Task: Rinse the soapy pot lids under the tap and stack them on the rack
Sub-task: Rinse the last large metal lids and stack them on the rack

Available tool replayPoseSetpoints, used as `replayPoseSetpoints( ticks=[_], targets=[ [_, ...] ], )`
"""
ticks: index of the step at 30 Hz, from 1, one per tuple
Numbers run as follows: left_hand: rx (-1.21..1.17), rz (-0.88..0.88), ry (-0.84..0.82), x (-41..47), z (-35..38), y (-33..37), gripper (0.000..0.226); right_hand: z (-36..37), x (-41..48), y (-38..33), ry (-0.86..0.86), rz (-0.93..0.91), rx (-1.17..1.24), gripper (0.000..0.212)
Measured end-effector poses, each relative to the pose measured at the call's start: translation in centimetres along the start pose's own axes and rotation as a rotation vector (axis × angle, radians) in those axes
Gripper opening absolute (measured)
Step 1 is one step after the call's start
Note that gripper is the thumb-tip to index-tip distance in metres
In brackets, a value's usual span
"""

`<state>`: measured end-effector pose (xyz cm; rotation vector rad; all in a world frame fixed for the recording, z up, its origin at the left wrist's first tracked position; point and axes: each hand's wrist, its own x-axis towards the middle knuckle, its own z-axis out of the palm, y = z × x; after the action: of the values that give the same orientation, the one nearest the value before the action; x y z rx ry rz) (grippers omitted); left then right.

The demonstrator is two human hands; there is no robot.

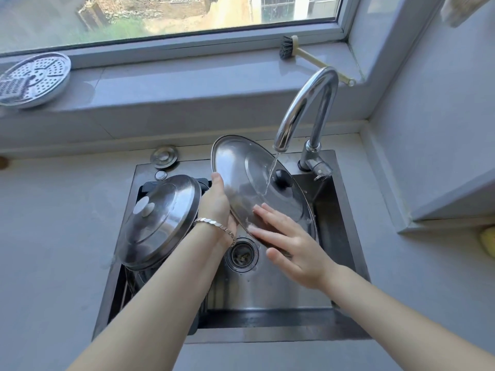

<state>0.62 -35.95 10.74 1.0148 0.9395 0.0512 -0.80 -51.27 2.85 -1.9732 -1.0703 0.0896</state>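
A round stainless-steel pot lid with a black knob (pixel 241 167) is held tilted over the steel sink basin (pixel 270 293), its knob side facing up and to the right. The left hand (pixel 218 203) grips it by the lower left rim, fingers curled behind the lid and thumb along the edge; a silver chain bracelet (pixel 214 224) sits on that wrist. The right hand (pixel 288 236) lies open and flat, fingers spread, pressed against the lid's lower face and closed on nothing. A thin stream of water (pixel 271 174) falls from the curved chrome tap (pixel 308 103) onto the lid just left of the knob. Two lids are in view: the second, a domed steel lid with a white knob (pixel 160 220), rests tilted on the dark rack (pixel 126 287) at the sink's left side. One perforated steamer plate (pixel 33 79) and one dish brush (pixel 300 53) lie on the windowsill
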Motion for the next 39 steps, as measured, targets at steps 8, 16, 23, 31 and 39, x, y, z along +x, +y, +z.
replayPoseSetpoints(
  ticks=[8,16,23,31,39],
  targets=[
    [-0.034,0.122,-0.127,-0.2,1.4,-1.2,0.04,0.0,7.0,-0.8,0.039,0.062,-0.114,0.063],
    [0.004,0.307,0.048,0.3,-1.0,1.5,0.039,2.3,-0.7,2.4,-0.109,-0.144,-0.313,0.055],
    [0.044,0.422,0.155,1.2,-1.9,1.2,0.036,1.2,-0.5,2.7,0.021,0.269,-0.032,0.073],
    [-0.002,0.334,0.035,-1.4,-0.4,0.0,0.041,2.2,5.1,-3.2,0.079,-0.079,-0.053,0.068],
    [0.138,0.497,0.24,0.7,-2.3,0.5,0.039,0.0,-2.5,3.8,0.416,0.411,0.122,0.035]
  ],
)
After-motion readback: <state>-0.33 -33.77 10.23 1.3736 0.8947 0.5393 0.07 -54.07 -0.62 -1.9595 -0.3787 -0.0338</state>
